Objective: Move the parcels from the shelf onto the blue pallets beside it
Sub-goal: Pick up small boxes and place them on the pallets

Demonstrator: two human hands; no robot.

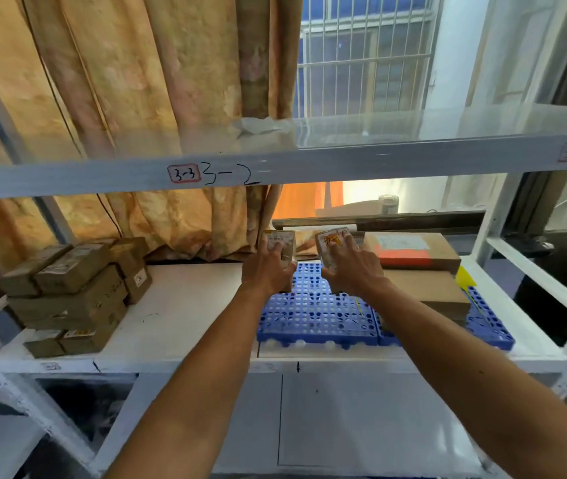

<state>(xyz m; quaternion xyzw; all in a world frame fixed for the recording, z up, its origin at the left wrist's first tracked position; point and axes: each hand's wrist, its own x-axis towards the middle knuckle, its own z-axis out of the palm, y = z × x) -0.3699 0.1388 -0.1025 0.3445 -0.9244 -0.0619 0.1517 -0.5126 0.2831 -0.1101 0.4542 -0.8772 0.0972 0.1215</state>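
Two parcels held over the blue pallets (313, 316)

Left hand (268, 271) grips one small parcel (280, 245); right hand (353, 267) grips another parcel (332, 245).

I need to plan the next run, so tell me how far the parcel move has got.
Done: two large flat parcels lie stacked on the blue pallets at right. In hand: the left hand and right hand each hold a small parcel, left one, right one, upright at the pallets' back edge. Left: a pile of small brown parcels sits on the shelf at left.
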